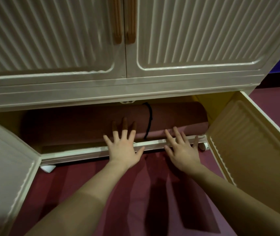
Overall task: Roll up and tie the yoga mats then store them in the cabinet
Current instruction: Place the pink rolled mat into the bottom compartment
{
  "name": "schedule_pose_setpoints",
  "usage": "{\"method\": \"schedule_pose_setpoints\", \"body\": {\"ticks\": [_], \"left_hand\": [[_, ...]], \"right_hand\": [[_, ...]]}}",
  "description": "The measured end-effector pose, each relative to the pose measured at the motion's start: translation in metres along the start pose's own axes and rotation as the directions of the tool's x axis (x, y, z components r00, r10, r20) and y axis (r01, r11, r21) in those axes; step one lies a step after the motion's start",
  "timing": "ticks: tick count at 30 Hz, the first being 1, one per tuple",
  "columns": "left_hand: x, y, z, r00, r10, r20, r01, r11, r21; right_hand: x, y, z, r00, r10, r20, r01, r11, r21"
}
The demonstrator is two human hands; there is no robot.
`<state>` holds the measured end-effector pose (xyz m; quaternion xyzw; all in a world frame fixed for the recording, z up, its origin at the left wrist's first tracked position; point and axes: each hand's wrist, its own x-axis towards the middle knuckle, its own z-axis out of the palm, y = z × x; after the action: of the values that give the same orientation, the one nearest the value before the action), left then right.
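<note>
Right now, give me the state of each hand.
Left hand: open, fingers spread, reaching toward the rolled mat, holding nothing.
Right hand: open, fingers spread over the cabinet's bottom rail, holding nothing.

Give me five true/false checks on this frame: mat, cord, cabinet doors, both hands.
1. The rolled brown yoga mat lies inside the cream ribbed plastic cabinet's lower compartment. True.
2. A black cord wraps around the mat. True.
3. The upper doors stand open. False: they are closed; only the lower doors are open.
4. The left hand grips the cord. False: its fingers are spread flat, beside the cord.
5. The right hand is open, fingers straight. True.
</note>
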<state>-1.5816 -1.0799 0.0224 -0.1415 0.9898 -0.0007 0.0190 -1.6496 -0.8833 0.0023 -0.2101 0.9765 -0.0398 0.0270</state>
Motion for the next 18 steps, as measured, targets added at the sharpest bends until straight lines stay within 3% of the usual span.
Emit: {"method": "schedule_pose_setpoints", "body": {"ticks": [5, 9, 15, 18], "left_hand": [[0.013, -0.008, -0.001, 0.999, -0.003, 0.046, 0.004, 1.0, -0.013], [0.022, -0.005, -0.018, 0.994, -0.042, 0.101, 0.046, 0.998, -0.03], [-0.003, -0.015, 0.005, 0.997, 0.042, 0.058, -0.041, 0.999, -0.007], [-0.011, -0.017, 0.0, 0.996, 0.069, 0.061, -0.07, 0.997, 0.011]], "right_hand": [[0.017, 0.0, -0.009, 0.996, 0.004, 0.087, -0.007, 0.999, 0.036], [0.026, -0.011, -0.012, 0.998, 0.034, 0.044, -0.037, 0.997, 0.065], [-0.003, -0.001, 0.0, 0.996, -0.027, 0.089, 0.024, 0.999, 0.03], [-0.013, -0.014, -0.005, 1.0, -0.019, 0.009, 0.02, 0.999, -0.047]]}}
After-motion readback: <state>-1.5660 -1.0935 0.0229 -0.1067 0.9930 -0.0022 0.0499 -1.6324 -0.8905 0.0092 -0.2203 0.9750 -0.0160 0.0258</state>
